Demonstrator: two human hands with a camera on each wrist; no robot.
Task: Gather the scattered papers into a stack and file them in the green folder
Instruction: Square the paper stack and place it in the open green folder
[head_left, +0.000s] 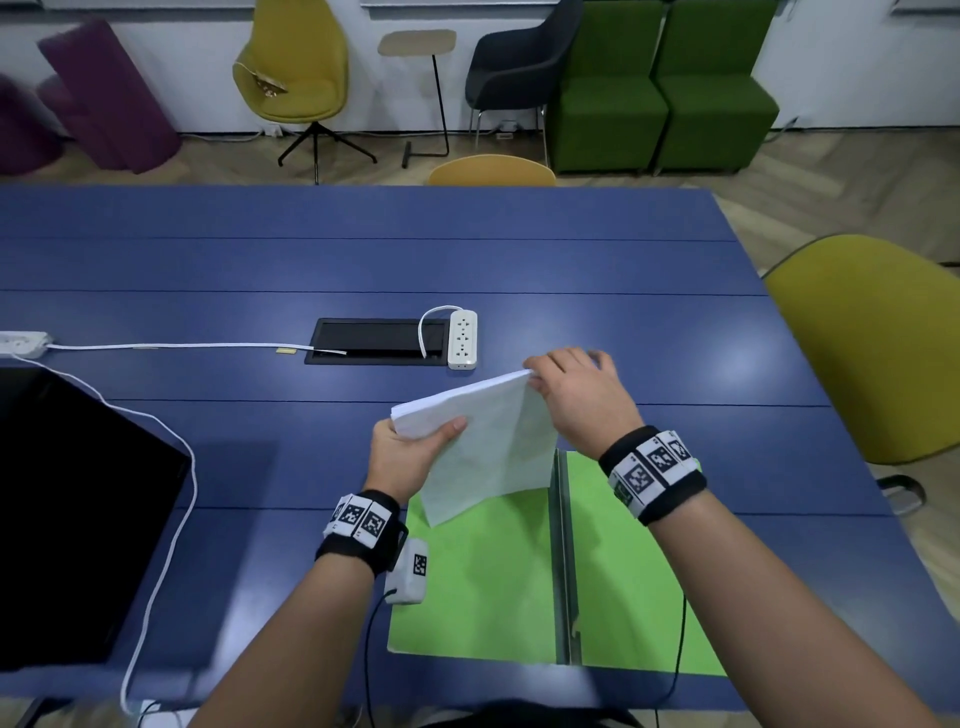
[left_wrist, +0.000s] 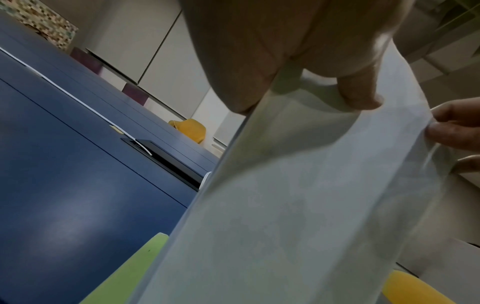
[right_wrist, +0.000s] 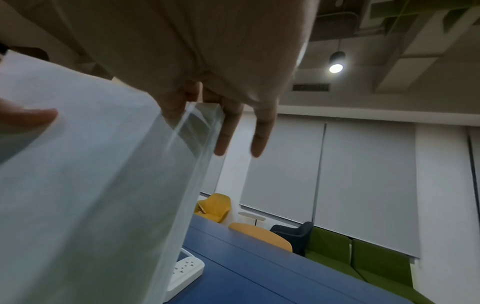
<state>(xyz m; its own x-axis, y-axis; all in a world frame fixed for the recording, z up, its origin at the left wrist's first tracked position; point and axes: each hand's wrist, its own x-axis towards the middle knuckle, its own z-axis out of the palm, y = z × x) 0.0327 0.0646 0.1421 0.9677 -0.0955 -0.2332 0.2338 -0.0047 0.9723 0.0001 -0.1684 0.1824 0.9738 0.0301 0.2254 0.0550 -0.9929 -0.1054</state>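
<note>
**Between both hands: stack gathered, folder waiting below**

Between my 2 hands hangs the paper stack (head_left: 483, 441), lifted off the table and tilted, its lower corner dipping toward the green folder (head_left: 467, 582). My left hand (head_left: 410, 452) grasps the stack's left edge, thumb on top and fingers curled underneath. My right hand (head_left: 576, 395) pinches the far top corner between thumb and forefinger, while the other fingers (right_wrist: 259, 135) stick out straight past the sheets. Under my wrists the folder lies spread open on the blue table (head_left: 208, 260), spine running toward me, both leaves bare.

So the gathering looks done: I see no loose sheets anywhere on the table from the head view. The edges seem fairly even, though blur hides whether they are fully squared. Left to do, by my reckoning: lower the stack onto one leaf and close the cover. Beyond my fingertips sits a white power strip (head_left: 462, 340), well clear.
</note>
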